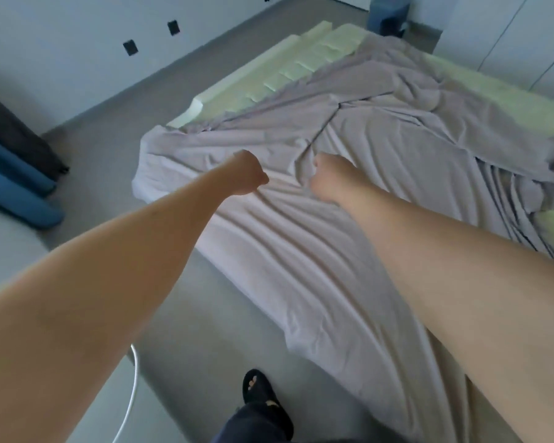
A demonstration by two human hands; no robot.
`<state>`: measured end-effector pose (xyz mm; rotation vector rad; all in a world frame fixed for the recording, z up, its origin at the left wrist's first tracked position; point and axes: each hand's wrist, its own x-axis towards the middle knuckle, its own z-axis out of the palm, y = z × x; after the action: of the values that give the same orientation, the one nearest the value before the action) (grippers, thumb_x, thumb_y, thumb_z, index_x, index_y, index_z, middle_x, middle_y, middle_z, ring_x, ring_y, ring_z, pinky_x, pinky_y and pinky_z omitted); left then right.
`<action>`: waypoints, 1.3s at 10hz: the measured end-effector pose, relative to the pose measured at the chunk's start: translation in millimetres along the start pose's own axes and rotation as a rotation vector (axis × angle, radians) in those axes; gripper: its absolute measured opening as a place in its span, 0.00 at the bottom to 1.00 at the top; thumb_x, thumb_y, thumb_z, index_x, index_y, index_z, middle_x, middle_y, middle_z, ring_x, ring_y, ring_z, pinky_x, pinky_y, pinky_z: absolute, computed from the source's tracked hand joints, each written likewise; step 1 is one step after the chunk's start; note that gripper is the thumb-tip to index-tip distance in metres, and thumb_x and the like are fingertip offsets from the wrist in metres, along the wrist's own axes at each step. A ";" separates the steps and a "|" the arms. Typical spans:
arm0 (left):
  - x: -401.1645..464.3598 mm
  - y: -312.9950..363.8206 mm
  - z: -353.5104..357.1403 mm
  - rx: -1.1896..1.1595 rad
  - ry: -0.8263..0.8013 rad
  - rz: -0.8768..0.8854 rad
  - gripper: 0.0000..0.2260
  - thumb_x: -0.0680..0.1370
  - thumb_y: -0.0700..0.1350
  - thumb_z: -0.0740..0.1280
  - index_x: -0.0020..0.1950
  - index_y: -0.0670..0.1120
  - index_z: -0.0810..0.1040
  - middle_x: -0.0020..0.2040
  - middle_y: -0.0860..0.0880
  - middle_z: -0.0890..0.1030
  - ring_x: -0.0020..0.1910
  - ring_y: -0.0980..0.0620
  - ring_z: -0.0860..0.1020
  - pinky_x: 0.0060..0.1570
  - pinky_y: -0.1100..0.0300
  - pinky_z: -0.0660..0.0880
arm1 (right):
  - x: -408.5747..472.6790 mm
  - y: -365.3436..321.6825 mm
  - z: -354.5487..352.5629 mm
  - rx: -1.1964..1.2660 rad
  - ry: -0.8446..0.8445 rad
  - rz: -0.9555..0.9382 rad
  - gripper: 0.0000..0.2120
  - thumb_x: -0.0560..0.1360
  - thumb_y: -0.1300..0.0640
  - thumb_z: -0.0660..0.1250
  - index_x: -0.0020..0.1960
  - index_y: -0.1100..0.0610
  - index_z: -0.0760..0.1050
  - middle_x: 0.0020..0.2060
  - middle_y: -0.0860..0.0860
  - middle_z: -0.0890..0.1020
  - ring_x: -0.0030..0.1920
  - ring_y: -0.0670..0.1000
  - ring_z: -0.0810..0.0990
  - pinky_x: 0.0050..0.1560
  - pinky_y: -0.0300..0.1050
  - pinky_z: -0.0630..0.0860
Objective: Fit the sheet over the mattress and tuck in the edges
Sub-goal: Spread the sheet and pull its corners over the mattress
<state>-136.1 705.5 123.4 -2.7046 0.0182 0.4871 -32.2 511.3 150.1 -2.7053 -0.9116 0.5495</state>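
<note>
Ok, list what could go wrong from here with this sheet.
1. The sheet lies skewed, leaving the mattress bare along its far side; pulling from here may drag it further off.
2. Both the left hand and right hand seem to grip near the middle, so the bunched folds may tighten rather than spread.
3. A white cable lies on the floor near the foot, a likely trip hazard.

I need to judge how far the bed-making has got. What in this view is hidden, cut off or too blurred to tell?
- Left hand fingers: curled out of sight, so its grip on the sheet is unclear.
- Right hand fingers: buried in a fold.
- Mattress right side: cut off by the frame edge.
- Tucked edges: hidden beneath draped sheet.
- Whole head view: motion-blurred.
</note>
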 end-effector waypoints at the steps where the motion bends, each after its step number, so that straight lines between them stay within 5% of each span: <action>1: -34.9 -78.1 13.5 -0.109 0.023 -0.094 0.23 0.82 0.36 0.56 0.73 0.54 0.72 0.65 0.49 0.79 0.63 0.44 0.78 0.57 0.55 0.75 | 39.7 -77.4 -7.1 -0.018 0.009 -0.044 0.21 0.78 0.55 0.61 0.70 0.55 0.72 0.66 0.58 0.77 0.62 0.61 0.78 0.59 0.49 0.75; 3: -57.5 -177.7 45.6 -0.491 -0.116 -0.541 0.13 0.82 0.41 0.60 0.63 0.49 0.78 0.59 0.48 0.81 0.59 0.46 0.80 0.33 0.57 0.68 | 109.6 -170.1 -9.5 -0.050 0.016 -0.121 0.22 0.78 0.55 0.60 0.72 0.55 0.72 0.68 0.57 0.76 0.66 0.61 0.76 0.63 0.50 0.75; 4: -53.0 -226.9 64.4 -0.345 -0.152 -0.466 0.13 0.79 0.49 0.65 0.58 0.46 0.83 0.55 0.46 0.83 0.55 0.44 0.81 0.47 0.54 0.79 | 148.3 -205.3 -3.3 -0.069 -0.003 -0.158 0.19 0.77 0.56 0.60 0.67 0.55 0.74 0.65 0.57 0.78 0.63 0.61 0.77 0.60 0.49 0.74; 5: -46.2 -255.3 91.8 -0.732 -0.062 -0.719 0.17 0.81 0.39 0.59 0.66 0.54 0.78 0.60 0.50 0.80 0.59 0.45 0.79 0.53 0.54 0.79 | 194.5 -238.3 7.7 -0.064 -0.020 -0.190 0.18 0.74 0.59 0.60 0.63 0.55 0.76 0.63 0.57 0.79 0.61 0.60 0.78 0.59 0.49 0.75; 6: -44.4 -295.4 108.9 -0.861 -0.038 -0.786 0.18 0.81 0.38 0.60 0.67 0.53 0.77 0.62 0.50 0.80 0.60 0.45 0.79 0.50 0.57 0.78 | 240.8 -275.8 18.6 -0.061 -0.057 -0.226 0.18 0.75 0.59 0.60 0.64 0.56 0.76 0.64 0.57 0.79 0.63 0.60 0.78 0.59 0.49 0.74; 7: -46.3 -339.3 116.6 -1.113 0.029 -0.970 0.12 0.79 0.48 0.66 0.58 0.45 0.83 0.55 0.45 0.83 0.53 0.44 0.81 0.40 0.60 0.74 | 282.2 -314.6 29.2 -0.057 -0.087 -0.246 0.16 0.76 0.58 0.60 0.62 0.56 0.77 0.63 0.57 0.79 0.62 0.60 0.78 0.55 0.48 0.73; 9: -49.8 -418.0 171.1 -1.011 -0.076 -0.975 0.19 0.83 0.52 0.62 0.66 0.40 0.79 0.65 0.42 0.79 0.64 0.41 0.77 0.62 0.51 0.75 | 348.8 -401.5 72.6 -0.044 -0.133 -0.285 0.15 0.76 0.58 0.60 0.60 0.56 0.78 0.61 0.57 0.81 0.60 0.60 0.79 0.58 0.48 0.75; 11: -38.9 -508.2 269.1 -1.096 -0.133 -0.994 0.15 0.80 0.47 0.67 0.61 0.40 0.81 0.59 0.43 0.82 0.57 0.42 0.80 0.58 0.50 0.78 | 421.6 -487.0 145.6 -0.021 -0.163 -0.218 0.05 0.75 0.59 0.61 0.45 0.57 0.76 0.45 0.58 0.79 0.49 0.60 0.79 0.47 0.43 0.70; 12: -36.4 -525.9 348.5 -1.179 -0.220 -0.963 0.13 0.77 0.46 0.68 0.57 0.41 0.84 0.55 0.43 0.84 0.54 0.43 0.82 0.52 0.51 0.80 | 432.4 -511.1 209.4 -0.023 -0.242 -0.165 0.10 0.78 0.56 0.64 0.56 0.59 0.78 0.51 0.56 0.80 0.54 0.59 0.80 0.46 0.43 0.68; 13: -24.2 -528.8 405.0 -1.224 -0.326 -0.920 0.13 0.77 0.47 0.68 0.56 0.40 0.82 0.53 0.43 0.83 0.48 0.43 0.80 0.48 0.53 0.78 | 449.2 -517.2 264.0 -0.026 -0.324 -0.087 0.07 0.77 0.57 0.63 0.54 0.58 0.75 0.48 0.54 0.79 0.55 0.58 0.81 0.46 0.43 0.70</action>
<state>-251.2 1346.2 -19.7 -3.0816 -2.0827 0.7506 -87.6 1218.5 -39.0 -2.6285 -1.1134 0.9831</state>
